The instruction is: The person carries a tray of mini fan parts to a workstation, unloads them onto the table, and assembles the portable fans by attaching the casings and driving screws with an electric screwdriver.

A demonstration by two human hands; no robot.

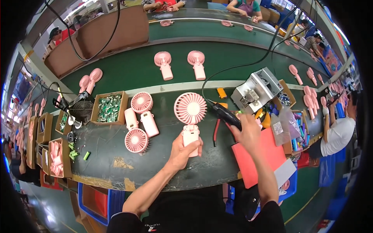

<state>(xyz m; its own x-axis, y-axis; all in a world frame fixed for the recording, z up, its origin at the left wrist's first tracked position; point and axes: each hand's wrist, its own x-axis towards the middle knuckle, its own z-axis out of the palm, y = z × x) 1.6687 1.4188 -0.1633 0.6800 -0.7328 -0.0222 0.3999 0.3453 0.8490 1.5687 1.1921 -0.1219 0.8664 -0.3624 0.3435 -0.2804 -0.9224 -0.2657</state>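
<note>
My left hand [182, 149] is closed around the handle of a pink handheld fan [190, 108], its thumb across the front. The fan's round grille points away from me, above the bench. Over to the right, my right hand [248, 132] grips the near end of a black corded electric screwdriver [226, 115]; its tip is hidden by the hand. Red-handled pliers [217, 132] lie beneath the tool. Left of my left hand rest several more pink fans [136, 140], some with handles facing up.
A metal screw feeder [256, 91] stands at the back right, near a box of coloured battery cells [301, 136] and a red sheet [258, 157]. Circuit boards fill a carton [110, 108] at left. Fans lie on the green conveyor [229, 58]. A loose cable [241, 64] hangs overhead.
</note>
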